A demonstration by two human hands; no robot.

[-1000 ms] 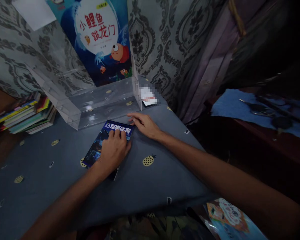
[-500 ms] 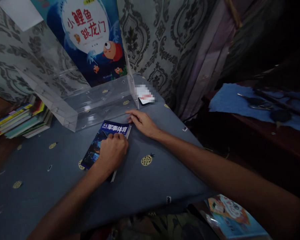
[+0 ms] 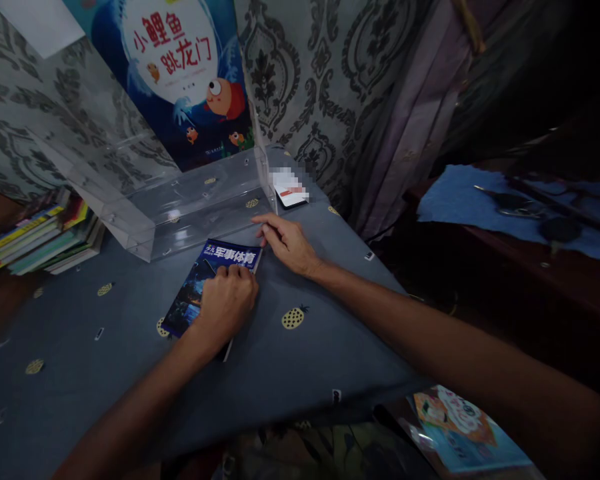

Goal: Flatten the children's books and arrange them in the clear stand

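A thin magazine (image 3: pixel 187 293) with a dark blue cover and white Chinese title lies at a slant on the table. My left hand (image 3: pixel 230 293) rests on its right half, fingers curled and closed at the right edge; the fingertips are hidden. By the top right corner of the magazine is my right hand (image 3: pixel 287 243), its index finger stretched out and the other fingers loosely bent, with nothing seen in them. Just behind both hands stands a clear plastic rack (image 3: pixel 140 243), with transparent side panels and a low front bar.
A stack of books (image 3: pixel 50 233) lies at the left. Behind the rack stands a large fish picture book (image 3: pixel 180 127) against the patterned curtain (image 3: pixel 320 67). A phone-like object (image 3: pixel 291 193), partly pixelated, lies right of the rack. Eyeglasses (image 3: pixel 517 205) rest on blue cloth (image 3: pixel 455 193) at the right.
Both hands stay nearly in place over the magazine. The right hand's fingers have shifted very slightly; the view has moved a little.
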